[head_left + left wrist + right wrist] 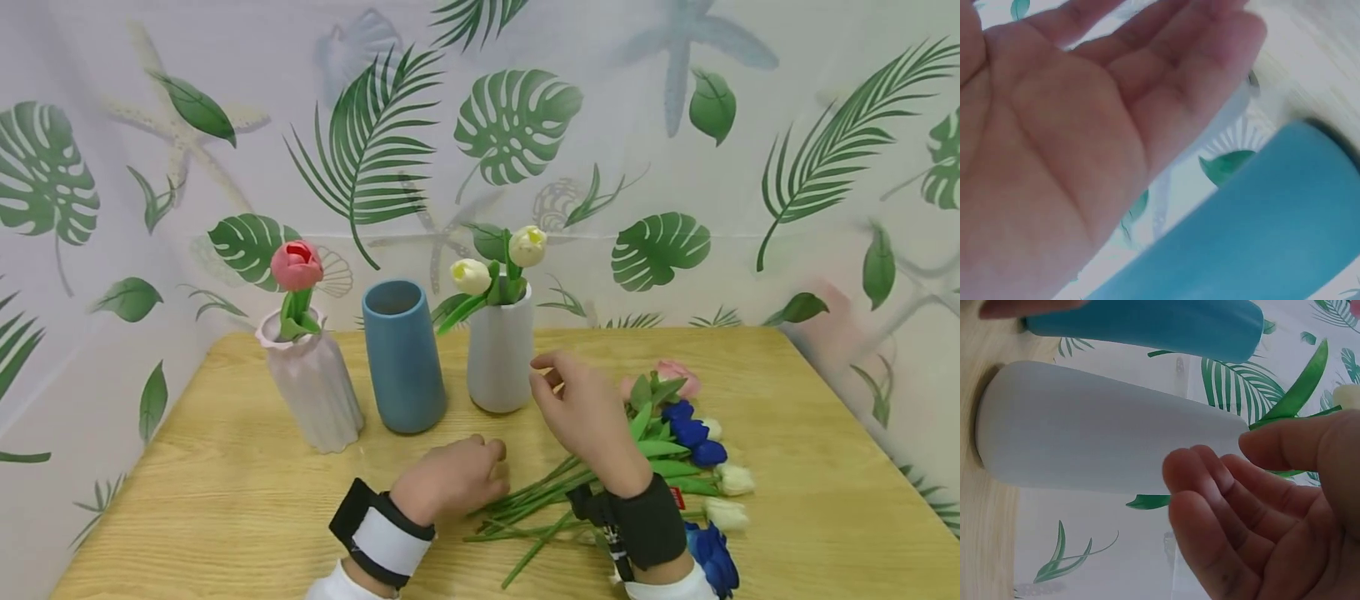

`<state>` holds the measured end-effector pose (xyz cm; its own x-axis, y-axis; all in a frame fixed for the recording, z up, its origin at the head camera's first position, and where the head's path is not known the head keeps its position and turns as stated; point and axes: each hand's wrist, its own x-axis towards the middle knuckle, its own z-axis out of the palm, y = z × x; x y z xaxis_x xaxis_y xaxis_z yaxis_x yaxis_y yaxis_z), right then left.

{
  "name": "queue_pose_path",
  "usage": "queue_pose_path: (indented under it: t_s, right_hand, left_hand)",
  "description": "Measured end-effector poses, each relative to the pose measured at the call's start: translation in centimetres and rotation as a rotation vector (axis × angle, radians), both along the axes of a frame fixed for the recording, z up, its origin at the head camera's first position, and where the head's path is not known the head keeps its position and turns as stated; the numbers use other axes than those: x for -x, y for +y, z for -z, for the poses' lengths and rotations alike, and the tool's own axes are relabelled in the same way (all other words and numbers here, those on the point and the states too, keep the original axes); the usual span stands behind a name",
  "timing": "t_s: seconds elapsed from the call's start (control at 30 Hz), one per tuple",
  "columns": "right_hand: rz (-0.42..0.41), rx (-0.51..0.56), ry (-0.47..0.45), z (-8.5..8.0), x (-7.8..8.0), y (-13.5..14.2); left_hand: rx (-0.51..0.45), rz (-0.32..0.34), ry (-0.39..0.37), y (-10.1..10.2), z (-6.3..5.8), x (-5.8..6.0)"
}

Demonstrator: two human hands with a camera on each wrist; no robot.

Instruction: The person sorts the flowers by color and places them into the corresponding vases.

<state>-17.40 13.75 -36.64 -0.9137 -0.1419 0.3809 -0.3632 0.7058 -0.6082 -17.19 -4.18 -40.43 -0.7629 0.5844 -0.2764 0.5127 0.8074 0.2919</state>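
My right hand (pixel 588 417) is beside the white vase (pixel 501 358), its fingers loosely bent and holding nothing. In the right wrist view a gap shows between its thumb and fingers (pixel 1200 519). Two white tulips (pixel 498 258) stand in that vase. My left hand (pixel 453 477) hovers low over the table, by the stem ends of the loose flowers (pixel 547 492). Nothing is in its palm in the left wrist view, and the blue vase (pixel 1260 219) is close by. In the head view the blue vase (pixel 405 358) has no flower showing.
On the left a pale pleated vase (pixel 315 387) holds a pink tulip (pixel 297 267). Blue tulips (pixel 692 433), white tulips (pixel 733 480), a pink flower (pixel 678 377) and a blue rose (pixel 712 554) lie on the wooden table (pixel 817 467) at right. A leaf-printed cloth (pixel 585 183) hangs behind.
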Motion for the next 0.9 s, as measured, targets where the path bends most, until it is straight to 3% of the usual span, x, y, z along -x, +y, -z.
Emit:
queue_pose_path:
  t_s: [0.07,0.1,0.37,0.53,0.7,0.9]
  right_hand:
    - [-0.013,-0.032,-0.006,0.1,-0.2,-0.1]
    - [-0.019,-0.04,-0.011,0.2,-0.3,-0.2]
    - [-0.051,-0.109,-0.039,0.3,-0.2,-0.6]
    - [-0.068,-0.167,-0.087,0.2,-0.1,-0.5]
    - [-0.124,-0.261,-0.215,0.4,-0.1,-0.2]
    - [-0.267,-0.359,-0.48,0.6,0.1,-0.2]
  left_hand:
    - [0.007,0.024,-0.021,0.5,0.3,-0.4]
    - [-0.029,-0.01,-0.046,0.7,0.4,-0.6]
    - [0.007,0.08,0.081,1.8,1.6,-1.0]
    - [0.023,0.059,0.074,2.1,1.7,-1.1]
    - [0.013,0.023,0.018,2.1,1.7,-1.2]
    - [0.017,0.04,0.013,1.9,2.1,-0.9]
